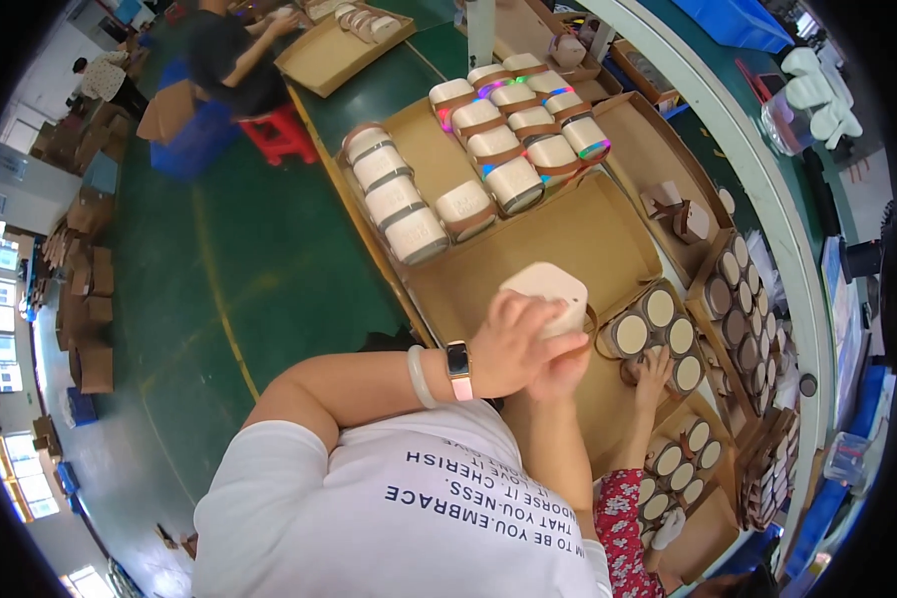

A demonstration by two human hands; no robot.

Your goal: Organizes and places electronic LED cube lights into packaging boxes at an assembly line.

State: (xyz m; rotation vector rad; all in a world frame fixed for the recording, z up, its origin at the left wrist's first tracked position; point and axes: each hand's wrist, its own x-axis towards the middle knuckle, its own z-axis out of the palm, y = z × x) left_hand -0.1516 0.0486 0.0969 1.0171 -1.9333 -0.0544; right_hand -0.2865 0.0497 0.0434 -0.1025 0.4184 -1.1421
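- Right now a cream, rounded box-shaped lamp [551,291] sits at the centre, lifted just above the near end of the big cardboard tray [578,234].
- Left hand [513,349], with a watch and pale bangle on the wrist, has its fingers wrapped over the near face of the lamp, seemingly steadying it.
- Right hand [560,374] is tucked underneath, touching the lamp's lower side; whether those fingers are clenched or loose I cannot tell, they are hidden.
- Just right, another person's hand [653,374] rests on a small carton of round discs [658,334], apart from the lamp.
- Farther off, finished lamps with brown straps [523,125] stand in rows on the tray, packed side by side, probably to keep them upright.
- Far left, a red stool [279,133] stands on the green floor [259,259].
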